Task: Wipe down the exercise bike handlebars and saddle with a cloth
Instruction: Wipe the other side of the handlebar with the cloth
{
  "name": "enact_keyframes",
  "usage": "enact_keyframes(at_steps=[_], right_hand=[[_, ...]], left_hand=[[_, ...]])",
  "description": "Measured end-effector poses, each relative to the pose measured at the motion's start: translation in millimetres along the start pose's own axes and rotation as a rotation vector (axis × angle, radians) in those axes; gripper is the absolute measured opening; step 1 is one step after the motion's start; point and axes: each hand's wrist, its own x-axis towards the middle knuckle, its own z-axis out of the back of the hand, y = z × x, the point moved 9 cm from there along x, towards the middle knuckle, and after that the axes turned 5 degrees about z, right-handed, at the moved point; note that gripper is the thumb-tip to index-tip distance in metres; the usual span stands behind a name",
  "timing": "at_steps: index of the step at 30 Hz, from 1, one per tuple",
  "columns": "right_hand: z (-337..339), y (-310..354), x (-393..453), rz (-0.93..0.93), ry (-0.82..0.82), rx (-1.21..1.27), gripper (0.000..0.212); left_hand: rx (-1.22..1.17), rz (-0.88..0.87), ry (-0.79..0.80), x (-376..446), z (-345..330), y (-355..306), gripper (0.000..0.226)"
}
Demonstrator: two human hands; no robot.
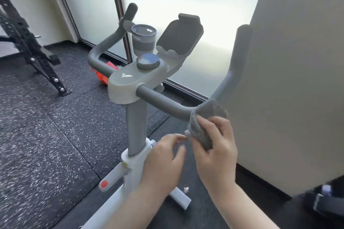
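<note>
Your right hand (216, 147) grips the cloth (202, 126), wrapped over the handlebar's (163, 101) right bend, while your left hand (165, 156) hovers loose and empty beside it. I'd say it's early: left grip probably remains, saddle is out of view.

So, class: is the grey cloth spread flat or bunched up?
Bunched: the cloth is wrapped around the right handlebar bend and gripped by the right hand.

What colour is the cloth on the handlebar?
Grey, close to the handlebar's own grey. The cloth shows in the head view, held by the right hand.
</note>
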Motion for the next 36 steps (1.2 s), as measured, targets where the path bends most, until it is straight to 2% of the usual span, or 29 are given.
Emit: enact_keyframes(at_steps=[2,7,11,14,17,22,27,30,36], right_hand=[[-5,6,2,0.084,0.041,-0.034,0.033],[2,14,14,0.165,-0.103,-0.150,0.022],[-42,41,4,0.264,0.061,-0.250,0.037],[-65,53,4,0.222,0.074,-0.274,0.044],[-100,69,1,0.192,0.139,-0.391,0.051],[-138,74,3,0.175,0.185,-0.472,0.054],[-185,81,14,0.100,0.261,-0.549,0.063],[-185,75,14,0.027,0.268,-0.540,0.071],[-177,76,23,-0.010,0.284,-0.633,0.070]], left_hand=[[0.013,-0.009,-0.110,5,24,-1,0.020],[0.059,-0.080,-0.256,19,65,-15,0.023],[0.059,-0.124,-0.330,36,87,-13,0.021],[0.058,-0.171,-0.343,51,90,-15,0.012],[0.008,-0.205,-0.373,63,103,-8,0.014],[0.157,-0.433,-0.512,81,144,-9,0.020],[0.095,-0.592,-0.377,112,140,0,0.025],[0.068,-0.600,-0.373,117,141,4,0.025],[0.083,-0.579,-0.372,121,138,0,0.029]])
